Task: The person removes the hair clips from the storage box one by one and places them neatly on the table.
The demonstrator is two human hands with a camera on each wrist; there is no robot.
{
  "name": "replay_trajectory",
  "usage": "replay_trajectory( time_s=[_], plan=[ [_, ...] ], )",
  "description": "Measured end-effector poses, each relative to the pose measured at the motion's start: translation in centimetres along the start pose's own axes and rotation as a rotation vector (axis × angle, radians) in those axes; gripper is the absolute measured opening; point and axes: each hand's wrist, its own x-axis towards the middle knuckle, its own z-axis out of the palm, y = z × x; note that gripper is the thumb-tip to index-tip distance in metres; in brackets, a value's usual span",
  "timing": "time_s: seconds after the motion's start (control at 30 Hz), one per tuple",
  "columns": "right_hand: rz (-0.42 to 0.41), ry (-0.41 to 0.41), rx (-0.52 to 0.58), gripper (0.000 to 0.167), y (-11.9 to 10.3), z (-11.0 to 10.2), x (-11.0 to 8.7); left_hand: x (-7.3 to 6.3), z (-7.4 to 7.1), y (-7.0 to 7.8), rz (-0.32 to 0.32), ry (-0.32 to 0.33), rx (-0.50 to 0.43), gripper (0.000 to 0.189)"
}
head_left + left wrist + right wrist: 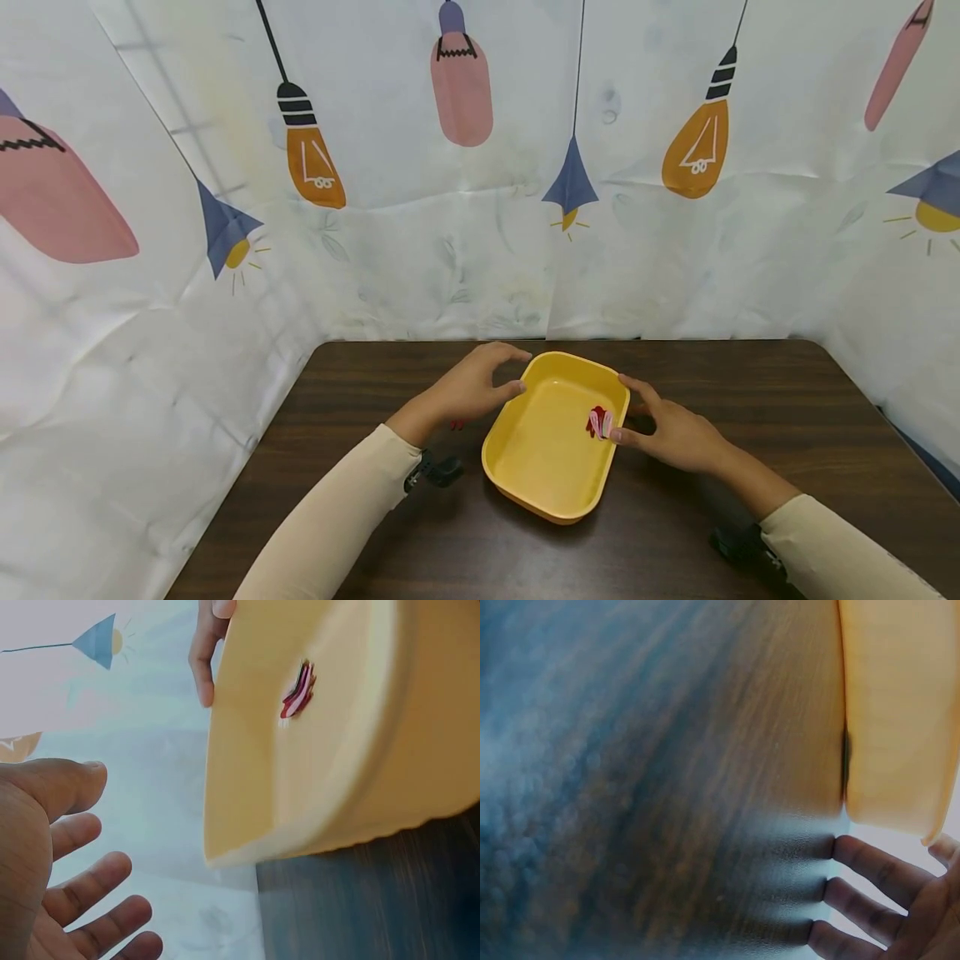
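A yellow rectangular plastic tub [551,475] with rounded corners stands on the table, turned slightly askew. Inside it, near the right wall, lies a small red and pink bundle [599,422], perhaps hair ties; its exact kind is unclear. My left hand [480,383] hovers by the tub's left rim, fingers spread and holding nothing; the left wrist view shows a gap to the tub. Beside the right rim is my right hand [671,429], thumb and index fingertip at the edge. In the right wrist view its other fingers [877,870] stretch straight, tips at the tabletop.
A dark wood-grain table [375,375] carries the tub. Something small and red [457,424] peeks out beside my left wrist, mostly hidden. White cloth [480,250] printed with lamps and bulbs hangs behind the table and along its sides.
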Motion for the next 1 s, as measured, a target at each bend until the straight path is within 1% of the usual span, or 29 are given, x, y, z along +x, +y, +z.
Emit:
replay_trajectory(
  time_s=[0.27,0.4,0.57,0.77,1.0],
  plan=[
    [-0.017,0.003,0.000,0.099,0.2,-0.1,0.0,1.4,0.5,0.9,0.012,-0.017,0.002,0.048],
    [-0.018,0.002,0.001,0.099,0.2,-0.1,0.0,2.1,1.1,1.1,0.025,-0.026,-0.003,0.048],
    [-0.003,-0.007,0.001,0.099,0.2,0.0,0.1,2.9,1.8,1.6,0.021,-0.042,-0.021,0.048],
    [0.000,-0.009,0.007,0.098,0.1,0.0,0.1,3.7,2.7,2.0,0.013,-0.056,0.011,0.046],
    [0.000,-0.012,0.004,0.097,0.2,0.0,0.1,4.6,3.8,2.3,0.015,-0.084,0.023,0.045]
  ],
)
